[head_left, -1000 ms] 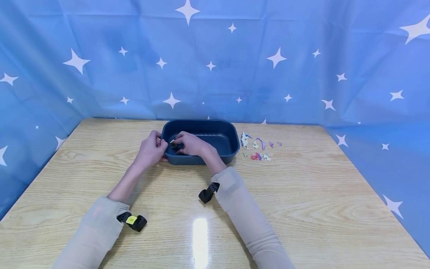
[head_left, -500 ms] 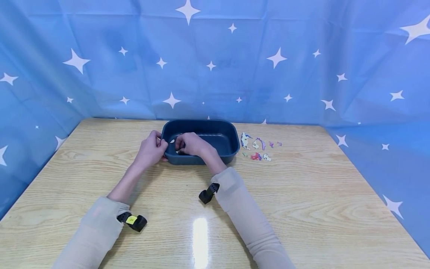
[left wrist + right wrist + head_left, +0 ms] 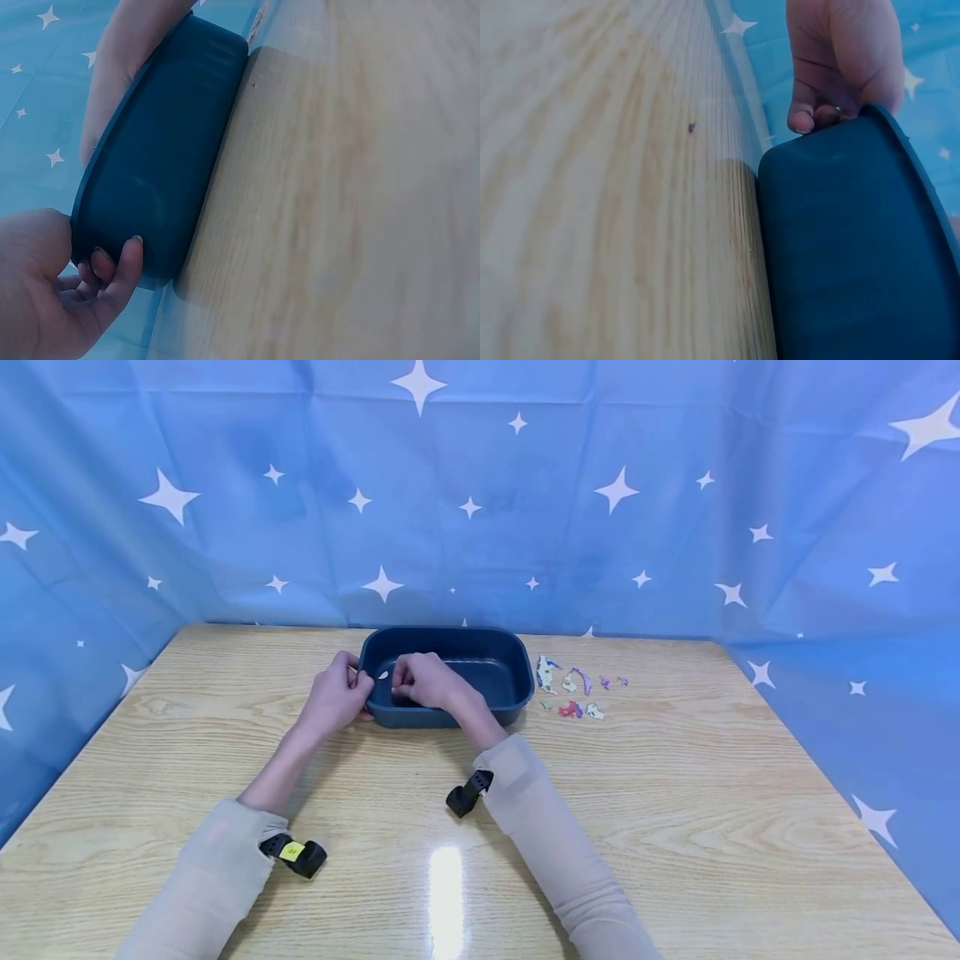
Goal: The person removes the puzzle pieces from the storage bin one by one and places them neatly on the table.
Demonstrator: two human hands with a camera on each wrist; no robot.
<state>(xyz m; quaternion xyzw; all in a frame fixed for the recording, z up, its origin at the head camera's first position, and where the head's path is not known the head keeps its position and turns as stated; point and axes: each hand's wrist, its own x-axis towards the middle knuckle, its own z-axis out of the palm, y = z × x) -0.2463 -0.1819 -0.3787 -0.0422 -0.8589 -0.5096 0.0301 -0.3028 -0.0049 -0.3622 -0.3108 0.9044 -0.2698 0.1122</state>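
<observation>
A dark blue plastic basin (image 3: 442, 718) stands at the back of the wooden table. My left hand (image 3: 341, 693) grips its left end, thumb side at the rim and fingers against the outer wall, as the left wrist view of that hand (image 3: 67, 292) shows. Inside the basin, toward its left half, my right hand (image 3: 431, 681) reaches down with bent fingers. The near wall hides its fingertips, so I cannot tell whether they pinch something. A small white piece (image 3: 383, 675) lies in the basin left of the right hand.
Right of the basin lie several small flat pieces: a white and blue one (image 3: 545, 675), a purple curved one (image 3: 583, 681), a red one (image 3: 570, 709) and a white one (image 3: 594, 711). Behind the table hangs a blue curtain (image 3: 465, 552) with white stars.
My right hand has drawn back slightly from the white piece at the basin's left end, and its fingers have dropped lower inside. My left hand has stayed on the rim.
</observation>
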